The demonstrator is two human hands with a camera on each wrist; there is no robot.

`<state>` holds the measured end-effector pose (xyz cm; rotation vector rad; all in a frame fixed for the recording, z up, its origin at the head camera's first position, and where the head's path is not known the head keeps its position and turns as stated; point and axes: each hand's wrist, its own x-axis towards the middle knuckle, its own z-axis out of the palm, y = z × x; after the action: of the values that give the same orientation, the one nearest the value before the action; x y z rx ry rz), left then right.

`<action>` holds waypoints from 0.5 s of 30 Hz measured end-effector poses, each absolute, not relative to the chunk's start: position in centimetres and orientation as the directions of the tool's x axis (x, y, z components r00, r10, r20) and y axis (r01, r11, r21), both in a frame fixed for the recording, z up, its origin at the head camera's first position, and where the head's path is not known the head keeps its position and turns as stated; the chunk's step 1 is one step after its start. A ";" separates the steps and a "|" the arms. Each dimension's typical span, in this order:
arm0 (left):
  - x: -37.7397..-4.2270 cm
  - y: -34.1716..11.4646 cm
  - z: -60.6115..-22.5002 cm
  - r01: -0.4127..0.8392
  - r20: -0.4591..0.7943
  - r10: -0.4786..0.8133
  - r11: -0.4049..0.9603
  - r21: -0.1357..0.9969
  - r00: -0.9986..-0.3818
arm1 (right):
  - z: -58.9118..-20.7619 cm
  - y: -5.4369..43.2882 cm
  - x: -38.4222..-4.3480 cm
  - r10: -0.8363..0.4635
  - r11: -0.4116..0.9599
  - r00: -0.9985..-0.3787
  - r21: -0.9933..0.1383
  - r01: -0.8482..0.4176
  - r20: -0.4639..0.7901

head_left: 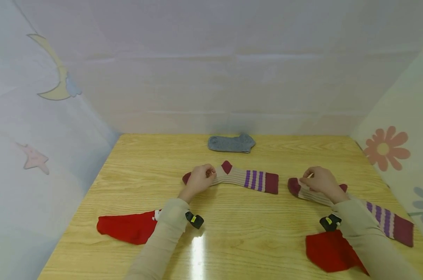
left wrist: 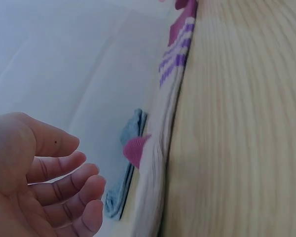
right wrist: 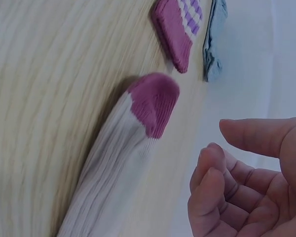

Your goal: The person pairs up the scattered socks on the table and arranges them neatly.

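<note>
Two cream socks with maroon toes, heels and cuffs and purple stripes lie on the wooden table. Over the toe end of the left striped sock [head_left: 237, 177] hovers my left hand [head_left: 199, 179], fingers loosely curved and nothing in them. In the left wrist view a gap shows between those fingertips and the cream knit. My right hand [head_left: 321, 181] is above the foot of the right striped sock [head_left: 384, 218], its thumb apart from the bent fingers. The right wrist view shows that sock's maroon toe [right wrist: 155, 101] beside the bare fingers. Part of each sock is hidden behind a hand or sleeve.
A folded grey sock [head_left: 229, 144] lies at the table's back edge. One red sock [head_left: 127, 227] lies at the left, partly behind the left sleeve; another red sock [head_left: 327, 251] is partly under the right sleeve. Printed cloth walls [head_left: 232, 89] enclose the table.
</note>
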<state>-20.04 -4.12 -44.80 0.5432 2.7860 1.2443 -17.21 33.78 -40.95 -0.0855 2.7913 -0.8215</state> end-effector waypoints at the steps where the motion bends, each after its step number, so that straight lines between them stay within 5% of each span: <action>1: -20.1 -3.7 -44.7 0.308 0.111 0.337 0.614 0.727 -0.935 | -40.9 34.1 -17.1 -0.113 0.844 -0.971 -0.537 0.018 -0.211; 15: -20.6 -0.4 -44.5 0.318 0.091 0.399 0.551 0.772 -0.912 | -40.4 36.9 -15.3 -0.070 0.840 -0.972 -0.539 0.065 -0.225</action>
<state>-20.57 -0.41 -44.47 0.6219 2.6820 1.3052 -15.31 36.86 -40.38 -0.0037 2.7829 -0.8276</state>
